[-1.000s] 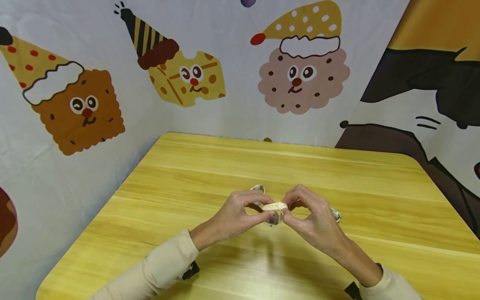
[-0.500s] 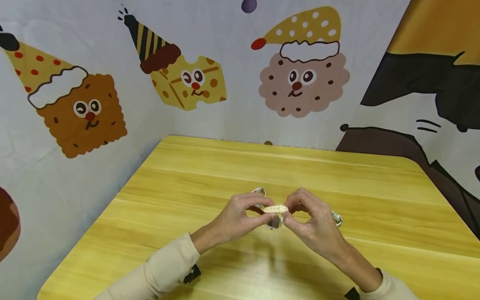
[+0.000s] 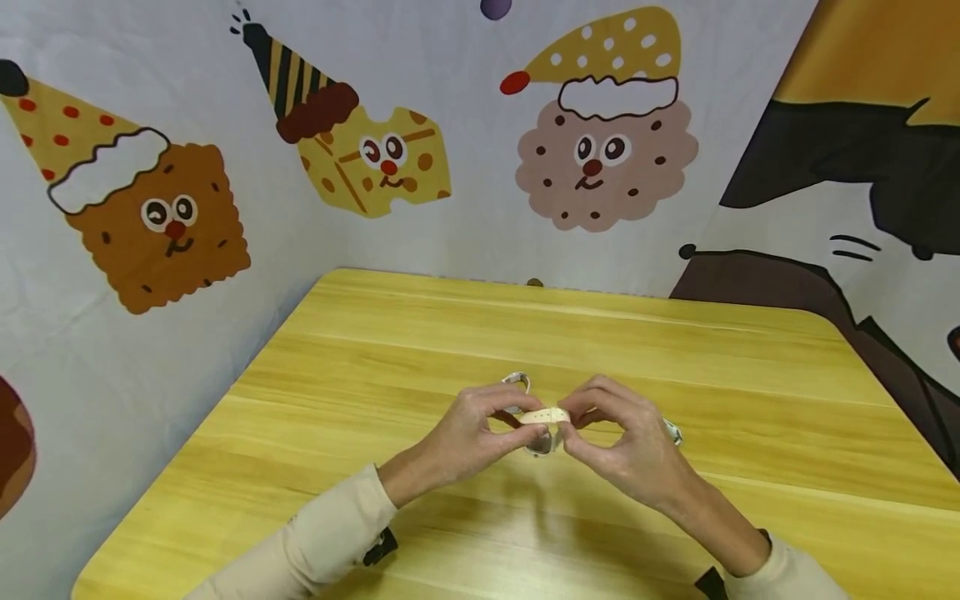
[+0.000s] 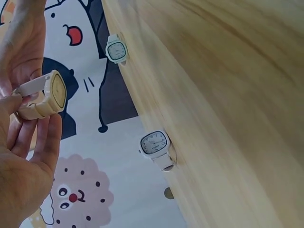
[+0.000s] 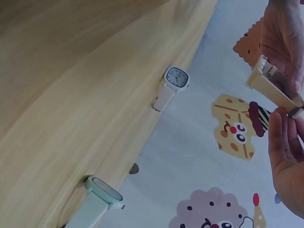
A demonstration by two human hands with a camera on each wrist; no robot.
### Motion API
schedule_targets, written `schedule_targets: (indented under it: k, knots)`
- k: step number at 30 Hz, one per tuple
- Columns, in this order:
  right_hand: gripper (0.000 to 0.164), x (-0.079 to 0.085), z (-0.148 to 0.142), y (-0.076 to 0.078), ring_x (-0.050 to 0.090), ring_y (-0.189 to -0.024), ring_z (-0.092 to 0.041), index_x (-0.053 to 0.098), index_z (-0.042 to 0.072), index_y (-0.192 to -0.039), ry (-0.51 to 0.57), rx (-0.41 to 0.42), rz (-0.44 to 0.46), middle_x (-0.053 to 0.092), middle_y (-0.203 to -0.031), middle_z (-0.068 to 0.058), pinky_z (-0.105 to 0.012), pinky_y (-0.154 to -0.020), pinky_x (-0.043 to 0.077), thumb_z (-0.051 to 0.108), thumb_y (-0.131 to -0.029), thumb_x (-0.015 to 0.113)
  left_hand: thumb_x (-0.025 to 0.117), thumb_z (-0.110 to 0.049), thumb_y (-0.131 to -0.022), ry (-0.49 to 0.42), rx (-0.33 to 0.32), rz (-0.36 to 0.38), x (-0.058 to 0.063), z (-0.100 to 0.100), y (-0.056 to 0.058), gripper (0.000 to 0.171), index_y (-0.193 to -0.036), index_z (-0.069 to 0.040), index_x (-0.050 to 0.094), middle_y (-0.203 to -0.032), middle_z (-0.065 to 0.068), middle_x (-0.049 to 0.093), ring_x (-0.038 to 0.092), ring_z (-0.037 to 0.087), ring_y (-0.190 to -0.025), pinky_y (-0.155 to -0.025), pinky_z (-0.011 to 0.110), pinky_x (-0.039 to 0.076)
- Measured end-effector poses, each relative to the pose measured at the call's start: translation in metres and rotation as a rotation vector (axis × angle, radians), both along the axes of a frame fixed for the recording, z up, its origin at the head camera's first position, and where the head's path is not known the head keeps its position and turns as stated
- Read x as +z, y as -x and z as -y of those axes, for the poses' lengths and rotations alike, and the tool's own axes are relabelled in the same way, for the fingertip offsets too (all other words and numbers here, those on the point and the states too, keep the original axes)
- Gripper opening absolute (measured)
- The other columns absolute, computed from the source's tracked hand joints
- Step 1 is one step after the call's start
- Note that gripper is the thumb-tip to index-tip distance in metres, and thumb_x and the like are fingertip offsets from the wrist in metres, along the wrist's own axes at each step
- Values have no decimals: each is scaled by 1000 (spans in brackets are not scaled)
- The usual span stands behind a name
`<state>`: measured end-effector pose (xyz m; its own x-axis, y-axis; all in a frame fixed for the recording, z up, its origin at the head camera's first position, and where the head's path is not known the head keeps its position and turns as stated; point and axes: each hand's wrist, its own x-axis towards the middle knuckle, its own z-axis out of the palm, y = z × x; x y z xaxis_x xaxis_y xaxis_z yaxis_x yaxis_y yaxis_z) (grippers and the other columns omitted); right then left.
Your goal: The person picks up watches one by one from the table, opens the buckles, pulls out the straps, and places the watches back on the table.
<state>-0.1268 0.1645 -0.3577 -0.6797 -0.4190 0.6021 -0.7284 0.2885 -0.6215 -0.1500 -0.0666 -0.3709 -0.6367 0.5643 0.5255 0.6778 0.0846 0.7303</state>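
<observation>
A cream wristwatch (image 3: 545, 415) is held above the table, its strap looped and fastened end facing up. My left hand (image 3: 480, 429) pinches the strap between thumb and fingers from the left. From the right, my right hand (image 3: 626, 433) pinches the strap near its buckle. The round-cornered watch case (image 4: 58, 90) faces away from me, seen from the side in the left wrist view. In the right wrist view the strap's loop (image 5: 271, 90) shows its edge, and the buckle is partly hidden by the fingers.
A white watch (image 5: 176, 78) stands on the wooden table (image 3: 420, 333) behind my left hand. A pale green watch (image 4: 116, 50) stands beyond my right hand. A cartoon-printed cloth (image 3: 480, 225) hangs behind the table's far edge.
Both hands keep their pinch on the watch strap and shift very slightly left with it. The head view tilts a little; the other watches stay put.
</observation>
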Motion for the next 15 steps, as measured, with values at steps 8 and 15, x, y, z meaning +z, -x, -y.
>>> schedule_targets:
  k: [8,15]
  knots:
    - [33,2,1,1,65,-84,-14,69,14,-95,-25,22,17,62,-97,8,-31,-73,61,-16,-81,70,76,-2,-92,5,-1,-48,-1,-2,1,14,-106,0,74,-101,5,72,66,9,-93,-76,24,59]
    - [28,2,0,2,65,-84,-11,64,12,-95,-55,17,-69,60,-97,5,-27,-73,60,-12,-81,67,76,-1,-92,8,-4,-64,0,-3,1,15,-107,1,73,-101,6,71,66,9,-94,-78,24,58]
